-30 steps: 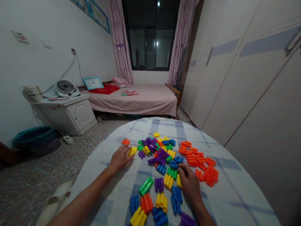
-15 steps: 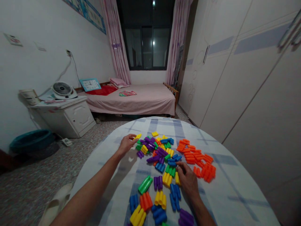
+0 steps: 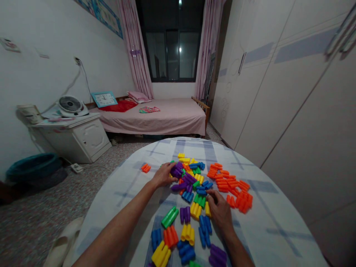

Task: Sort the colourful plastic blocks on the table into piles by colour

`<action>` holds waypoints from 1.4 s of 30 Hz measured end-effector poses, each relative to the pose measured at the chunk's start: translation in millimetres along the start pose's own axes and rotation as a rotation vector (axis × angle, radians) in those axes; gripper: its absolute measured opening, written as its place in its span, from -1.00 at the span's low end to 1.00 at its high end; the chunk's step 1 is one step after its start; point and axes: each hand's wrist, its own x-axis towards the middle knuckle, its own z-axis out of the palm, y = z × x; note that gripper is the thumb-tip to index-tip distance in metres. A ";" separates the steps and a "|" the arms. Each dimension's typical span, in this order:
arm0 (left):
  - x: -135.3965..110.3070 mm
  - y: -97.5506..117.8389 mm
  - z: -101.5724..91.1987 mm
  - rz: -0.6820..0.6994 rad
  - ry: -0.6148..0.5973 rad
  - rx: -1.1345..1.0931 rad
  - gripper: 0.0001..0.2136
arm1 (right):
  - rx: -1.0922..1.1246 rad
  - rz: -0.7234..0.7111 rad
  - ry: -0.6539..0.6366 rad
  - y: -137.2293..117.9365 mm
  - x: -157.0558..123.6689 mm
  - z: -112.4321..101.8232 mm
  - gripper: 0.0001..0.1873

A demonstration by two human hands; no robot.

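Note:
Several short, ribbed plastic tube blocks lie in a mixed pile on the table. My left hand (image 3: 164, 175) reaches over the pile's left side. Its thumb and fingers are spread around the edge of a purple block cluster (image 3: 176, 171), and the hand covers some green and yellow pieces. My right hand (image 3: 221, 210) rests at the pile's right side with curled fingers. Its fingertips are beside a blue block (image 3: 201, 191), and anything inside the fingers is hidden. A yellow block (image 3: 208, 210) lies against this hand. An orange block (image 3: 146, 168) sits alone at the left.
Orange blocks (image 3: 232, 183) form a separate group on the right. Nearer me lie a green block (image 3: 170, 217), a yellow block (image 3: 161, 254) and other coloured ones. A checked cloth (image 3: 119, 215) covers the round table. A bed (image 3: 164, 122) stands beyond, wardrobes (image 3: 300, 122) at right.
My left hand has moved right, from the pile's left edge onto the purple cluster, and the yellow block has left its fingers. The orange block at left now shows. My right hand stays nearly still.

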 end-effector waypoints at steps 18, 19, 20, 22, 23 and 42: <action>-46.7 28.7 15.8 -0.089 0.364 -0.427 -0.84 | -0.045 0.014 0.002 1.8 0.1 0.1 -0.70; -47.8 25.9 13.6 -0.125 0.408 -0.479 -0.84 | -0.042 0.014 0.006 1.7 0.0 0.1 -0.71; -49.1 22.4 11.5 -0.161 0.459 -0.526 -0.83 | -0.038 0.013 0.008 1.6 0.0 0.1 -0.71; -52.7 13.1 8.1 -0.238 0.571 -0.609 -0.82 | -0.028 0.002 0.006 1.7 -0.1 -0.1 -0.70; -54.7 7.3 7.2 -0.276 0.631 -0.645 -0.80 | -0.026 -0.002 0.005 1.7 -0.2 -0.3 -0.70; -66.5 -48.0 16.8 -0.601 0.991 -0.272 -0.77 | -0.060 0.019 0.016 -3.7 -1.0 -2.5 -0.65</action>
